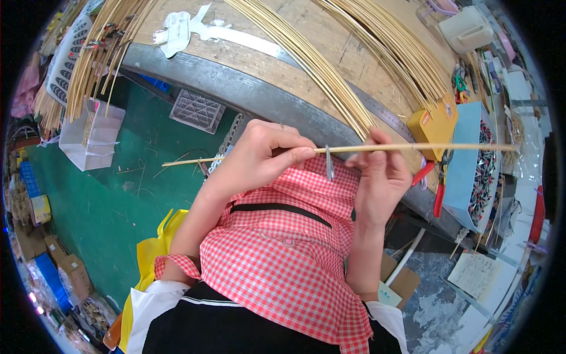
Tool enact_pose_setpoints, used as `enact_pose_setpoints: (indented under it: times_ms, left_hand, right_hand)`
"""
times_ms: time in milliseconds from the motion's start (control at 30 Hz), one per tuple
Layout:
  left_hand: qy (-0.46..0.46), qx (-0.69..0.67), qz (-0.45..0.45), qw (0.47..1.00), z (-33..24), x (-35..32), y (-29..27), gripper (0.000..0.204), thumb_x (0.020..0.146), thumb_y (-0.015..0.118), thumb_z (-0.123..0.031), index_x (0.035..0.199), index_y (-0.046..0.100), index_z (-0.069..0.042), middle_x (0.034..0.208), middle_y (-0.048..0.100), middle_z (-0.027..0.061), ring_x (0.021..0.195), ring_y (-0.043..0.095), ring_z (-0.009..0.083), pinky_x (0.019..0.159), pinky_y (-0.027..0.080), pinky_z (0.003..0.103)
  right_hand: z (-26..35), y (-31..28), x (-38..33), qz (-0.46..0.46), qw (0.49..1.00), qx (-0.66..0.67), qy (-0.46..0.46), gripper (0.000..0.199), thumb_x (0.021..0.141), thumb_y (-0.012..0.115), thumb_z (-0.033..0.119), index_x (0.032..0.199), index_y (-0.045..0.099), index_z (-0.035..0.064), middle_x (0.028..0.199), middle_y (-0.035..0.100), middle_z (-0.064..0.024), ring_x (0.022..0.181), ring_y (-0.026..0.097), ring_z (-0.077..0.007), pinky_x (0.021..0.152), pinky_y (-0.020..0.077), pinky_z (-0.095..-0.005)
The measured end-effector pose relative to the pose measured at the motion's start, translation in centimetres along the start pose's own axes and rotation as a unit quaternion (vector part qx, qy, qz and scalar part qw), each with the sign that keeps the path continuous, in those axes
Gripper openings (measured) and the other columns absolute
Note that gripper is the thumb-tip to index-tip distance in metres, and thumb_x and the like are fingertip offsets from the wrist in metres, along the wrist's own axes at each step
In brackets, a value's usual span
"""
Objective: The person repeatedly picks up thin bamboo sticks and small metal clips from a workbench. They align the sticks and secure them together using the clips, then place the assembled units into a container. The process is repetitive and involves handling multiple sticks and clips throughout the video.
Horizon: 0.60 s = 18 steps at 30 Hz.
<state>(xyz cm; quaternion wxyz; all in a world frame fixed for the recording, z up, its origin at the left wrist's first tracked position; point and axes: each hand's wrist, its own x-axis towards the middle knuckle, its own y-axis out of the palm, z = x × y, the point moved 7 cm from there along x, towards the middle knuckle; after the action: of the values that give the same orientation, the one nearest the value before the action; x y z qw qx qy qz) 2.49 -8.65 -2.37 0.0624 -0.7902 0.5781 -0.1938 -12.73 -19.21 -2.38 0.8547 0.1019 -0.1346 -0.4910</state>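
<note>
A long thin bamboo stick (436,146) lies level across my lap, its two ends reaching well past my hands. My left hand (265,150) pinches it between thumb and fingers. On the other side, my right hand (383,168) is closed round the stick with thumb and fingertips. Between the hands, a small silvery metal clip (329,168) hangs down from the stick, nearer to my left fingertips. Beneath is a red and white checked apron (277,230). Beyond my right hand, the ends of a bundle of bamboo sticks (318,71) rest at the bench edge.
A wooden bench (230,88) with a dark metal edge spans the far side. It carries a steel ruler (383,112), more sticks (389,47), a yellow box (433,127) and red-handled pliers (441,189). A light blue bin (466,159) of small clips stands right; a white bin (94,135) stands left.
</note>
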Motion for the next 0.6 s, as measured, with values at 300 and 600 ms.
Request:
enact_pose_setpoints:
  times_ms: [300,600]
  left_hand:
    - [-0.048,-0.096,-0.074,0.992,0.7,-0.2,-2.1,0.022,0.089,0.057,-0.013,0.101,0.067,0.003,0.091,0.068,0.0134,0.084,0.067,0.0181,0.072,0.052,0.027]
    - [0.151,0.094,-0.111,0.978,-5.5,-1.1,-0.8,0.023,0.07,0.073,-0.003,0.092,0.071,-0.001,0.081,0.068,0.0117,0.075,0.067,0.0218,0.063,0.052,0.029]
  right_hand:
    - [-1.0,-0.3,-0.6,0.015,0.997,0.065,0.022,0.012,0.089,0.059,0.001,0.094,0.065,-0.0089,0.068,0.062,-0.0131,0.053,0.056,-0.0141,0.052,0.0501,-0.0271]
    - [-1.6,6.0,-3.5,0.125,0.975,-0.157,-0.093,0.006,0.081,0.061,-0.006,0.084,0.066,-0.0046,0.071,0.066,-0.0072,0.06,0.062,-0.012,0.055,0.0485,-0.0247]
